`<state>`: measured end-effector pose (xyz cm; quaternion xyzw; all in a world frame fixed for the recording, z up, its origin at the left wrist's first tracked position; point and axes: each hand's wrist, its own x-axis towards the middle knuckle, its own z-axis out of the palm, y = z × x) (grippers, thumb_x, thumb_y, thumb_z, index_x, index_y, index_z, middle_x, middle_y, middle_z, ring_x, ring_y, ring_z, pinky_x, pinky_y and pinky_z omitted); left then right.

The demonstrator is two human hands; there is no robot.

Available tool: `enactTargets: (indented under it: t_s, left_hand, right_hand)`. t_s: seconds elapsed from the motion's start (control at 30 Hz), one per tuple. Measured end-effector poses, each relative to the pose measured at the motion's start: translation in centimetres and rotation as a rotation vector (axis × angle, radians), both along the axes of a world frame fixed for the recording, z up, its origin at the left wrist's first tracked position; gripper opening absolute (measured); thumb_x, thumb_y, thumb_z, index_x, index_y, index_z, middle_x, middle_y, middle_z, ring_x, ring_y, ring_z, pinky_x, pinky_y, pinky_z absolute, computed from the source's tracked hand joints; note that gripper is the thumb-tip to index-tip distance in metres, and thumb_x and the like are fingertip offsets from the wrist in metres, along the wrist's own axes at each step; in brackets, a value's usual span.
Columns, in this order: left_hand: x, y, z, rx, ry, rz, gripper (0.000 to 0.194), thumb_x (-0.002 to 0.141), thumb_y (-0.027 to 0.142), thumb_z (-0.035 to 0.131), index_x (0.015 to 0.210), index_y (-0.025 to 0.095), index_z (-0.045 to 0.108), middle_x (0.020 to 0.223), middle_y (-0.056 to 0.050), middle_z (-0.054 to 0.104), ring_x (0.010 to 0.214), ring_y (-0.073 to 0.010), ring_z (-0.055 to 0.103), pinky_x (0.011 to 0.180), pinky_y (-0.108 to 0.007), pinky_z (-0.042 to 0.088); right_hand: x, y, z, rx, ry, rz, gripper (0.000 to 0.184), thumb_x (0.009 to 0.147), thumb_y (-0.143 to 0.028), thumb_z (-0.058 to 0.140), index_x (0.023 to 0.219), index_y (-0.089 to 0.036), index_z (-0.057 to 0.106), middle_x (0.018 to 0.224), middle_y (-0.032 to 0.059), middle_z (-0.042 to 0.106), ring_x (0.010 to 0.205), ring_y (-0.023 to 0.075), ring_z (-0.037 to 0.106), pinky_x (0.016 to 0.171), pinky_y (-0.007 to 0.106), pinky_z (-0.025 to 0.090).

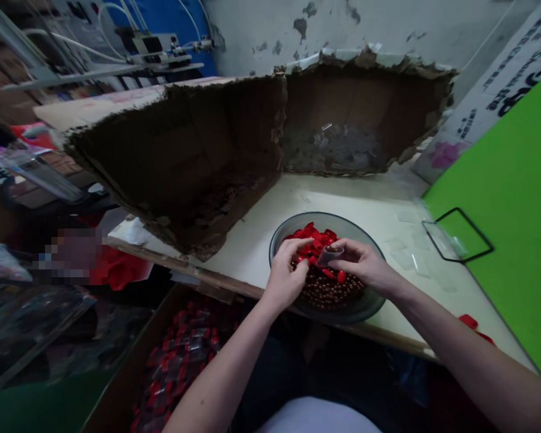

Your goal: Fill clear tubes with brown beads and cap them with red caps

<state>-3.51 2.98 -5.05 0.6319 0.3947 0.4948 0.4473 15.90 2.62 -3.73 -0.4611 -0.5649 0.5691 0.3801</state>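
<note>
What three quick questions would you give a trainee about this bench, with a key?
1. What does the right hand hold?
2. True or false: brown beads lie under the red pieces in the glass bowl, beside the left hand.
3. Fill the gap: the open cardboard box below the table edge holds clear vials with red ____.

Key: 1. a small clear vial; 2. true; 3. caps.

Head camera looks forward and down at the bowl (358,231).
</note>
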Motion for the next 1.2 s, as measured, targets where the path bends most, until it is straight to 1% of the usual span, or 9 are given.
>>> enactTargets:
  t_s: [0.1,0.2,0.33,0.47,0.73,0.87,1.03,1.13,1.2]
  left_hand:
    - [1.4,-0.3,0.6,-0.162,-0.16,-0.188,0.033,0.079,0.014,0.057,0.111,0.018,0.064,0.113,-0.009,0.066,0.105,-0.0213,0.061,0.095,-0.035,0.047]
    - [2.3,-0.1,1.1,-0.251,-0.244,-0.191,0.028,0.078,0.021,0.064,0.105,0.015,0.065,0.103,-0.009,0.07,0.098,-0.0206,0.064,0.091,-0.034,0.049]
    - [2.4,0.1,1.8,-0.334,-0.315,-0.232,0.031,0.075,0.028,0.069,0.102,0.014,0.067,0.094,-0.007,0.071,0.084,-0.0164,0.064,0.079,-0.029,0.051]
    - [1.8,0.2,2.3,-0.377,-0.33,-0.289,0.035,0.072,0.03,0.073,0.103,0.013,0.069,0.093,-0.007,0.071,0.08,-0.0152,0.064,0.074,-0.026,0.051]
    - [1.3,0.2,2.4,-0.383,-0.252,-0.364,0.033,0.072,0.028,0.073,0.102,0.015,0.07,0.092,-0.007,0.071,0.08,-0.0147,0.064,0.075,-0.026,0.05]
    - [1.2,0.2,2.2,-0.406,-0.265,-0.366,0.031,0.072,0.027,0.073,0.1,0.014,0.07,0.092,-0.007,0.071,0.078,-0.0137,0.064,0.073,-0.025,0.05]
    - [0.7,0.5,0.8,-0.496,-0.381,-0.33,0.034,0.068,0.028,0.076,0.098,0.013,0.068,0.092,-0.006,0.069,0.074,-0.0124,0.064,0.071,-0.025,0.051]
    - [0.1,0.7,0.3,-0.506,-0.455,-0.271,0.034,0.066,0.026,0.078,0.095,0.014,0.065,0.089,-0.004,0.068,0.073,-0.0121,0.065,0.072,-0.026,0.052]
    - [-0.4,0.9,0.2,-0.487,-0.501,-0.232,0.032,0.066,0.026,0.078,0.092,0.014,0.064,0.088,-0.003,0.068,0.074,-0.0122,0.065,0.072,-0.026,0.053]
  right_hand:
    - [0.1,-0.1,1.4,0.098,-0.036,-0.051,0.033,0.072,-0.037,0.075,0.096,-0.02,0.06,0.097,0.0043,0.072,0.089,0.0202,0.068,0.086,0.039,0.052]
    - [0.5,-0.3,2.5,0.197,-0.112,-0.049,0.04,0.075,-0.034,0.074,0.108,-0.022,0.056,0.096,0.0037,0.071,0.086,0.0193,0.068,0.082,0.037,0.053]
    - [1.4,-0.3,4.2,0.287,-0.22,0.04,0.051,0.081,-0.032,0.068,0.128,-0.028,0.047,0.102,0.0033,0.069,0.085,0.0182,0.068,0.077,0.033,0.054]
    - [2.4,0.4,6.2,0.336,-0.326,0.131,0.031,0.083,-0.037,0.064,0.11,-0.023,0.061,0.099,0.0049,0.069,0.078,0.0169,0.066,0.069,0.029,0.051]
    - [2.5,1.8,8.5,0.295,-0.561,0.275,0.022,0.077,-0.039,0.067,0.09,-0.021,0.067,0.078,0.0004,0.069,0.064,0.0133,0.059,0.056,0.024,0.042]
    - [2.1,2.1,8.3,0.215,-0.473,0.314,0.022,0.077,-0.041,0.067,0.08,-0.019,0.068,0.074,0.0008,0.068,0.065,0.0132,0.058,0.057,0.024,0.041]
    - [2.8,2.5,6.6,0.099,-0.325,0.191,0.024,0.073,-0.041,0.071,0.08,-0.018,0.067,0.07,0.0011,0.068,0.064,0.0142,0.06,0.06,0.026,0.046]
    - [3.7,2.4,4.6,0.127,-0.44,0.13,0.023,0.072,-0.042,0.07,0.076,-0.019,0.067,0.071,0.0017,0.069,0.066,0.0162,0.062,0.062,0.028,0.047]
    - [4.0,2.0,3.0,0.129,-0.592,0.221,0.019,0.075,-0.04,0.067,0.077,-0.021,0.068,0.072,0.001,0.07,0.068,0.0173,0.064,0.063,0.028,0.048]
